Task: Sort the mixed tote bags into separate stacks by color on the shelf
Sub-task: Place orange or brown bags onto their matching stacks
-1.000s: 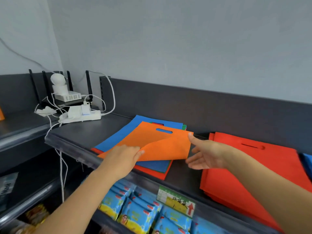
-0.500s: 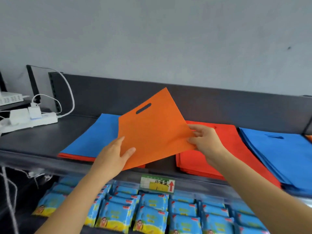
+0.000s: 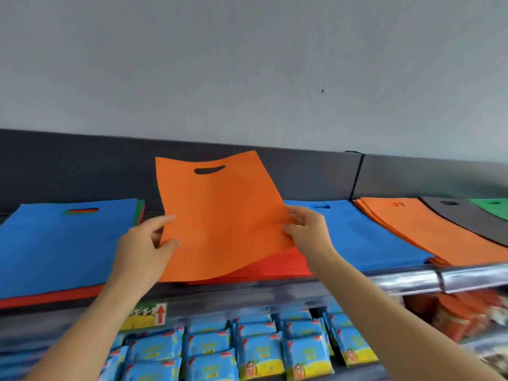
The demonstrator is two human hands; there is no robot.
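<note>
Pinching orange tote bag, left hand, right hand, above red stack

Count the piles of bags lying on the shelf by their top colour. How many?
Blue: 2, the mixed fabric tote bag pile and the blue fabric bag stack
Red fabric stack: 1
Orange fabric stack: 1
Grey fabric pile: 1
Green fabric pile: 1
Total: 6, not counting the held orange fabric tote bag
</note>
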